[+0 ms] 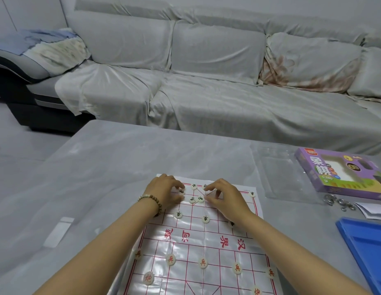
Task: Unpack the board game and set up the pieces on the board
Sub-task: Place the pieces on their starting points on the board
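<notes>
Board (198, 231) near edge off-frame

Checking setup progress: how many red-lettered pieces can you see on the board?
7 red-lettered pieces: five in a row across the board's near half, one closer at left, one closer at right. More may lie below the frame.

Head-worn view, forward and down, close over the board (206, 241)
</notes>
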A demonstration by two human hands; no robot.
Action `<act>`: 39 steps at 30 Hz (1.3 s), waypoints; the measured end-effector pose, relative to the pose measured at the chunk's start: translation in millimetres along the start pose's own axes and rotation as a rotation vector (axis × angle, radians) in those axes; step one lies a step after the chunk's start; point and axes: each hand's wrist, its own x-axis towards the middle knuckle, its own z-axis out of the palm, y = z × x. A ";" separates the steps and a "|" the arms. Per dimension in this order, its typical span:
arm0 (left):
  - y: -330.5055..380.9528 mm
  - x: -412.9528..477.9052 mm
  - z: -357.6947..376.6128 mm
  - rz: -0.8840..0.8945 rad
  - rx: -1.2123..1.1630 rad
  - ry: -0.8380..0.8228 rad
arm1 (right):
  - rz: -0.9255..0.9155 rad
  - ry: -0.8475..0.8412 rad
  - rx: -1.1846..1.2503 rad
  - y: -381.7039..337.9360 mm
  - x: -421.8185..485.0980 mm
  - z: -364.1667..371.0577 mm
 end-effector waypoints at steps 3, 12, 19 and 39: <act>-3.2 2.1 -1.0 0.004 -0.002 0.004 | 0.014 -0.065 0.000 -2.5 1.7 1.0; -10.3 13.5 -5.8 0.036 0.083 0.008 | -0.012 0.045 -0.007 -1.9 16.6 -0.9; -15.2 17.8 -8.3 0.080 0.051 -0.009 | 0.052 -0.017 -0.180 4.4 37.0 -4.1; -14.5 30.0 -1.3 -0.032 -0.060 0.031 | 0.051 -0.025 -0.139 10.2 40.6 -1.5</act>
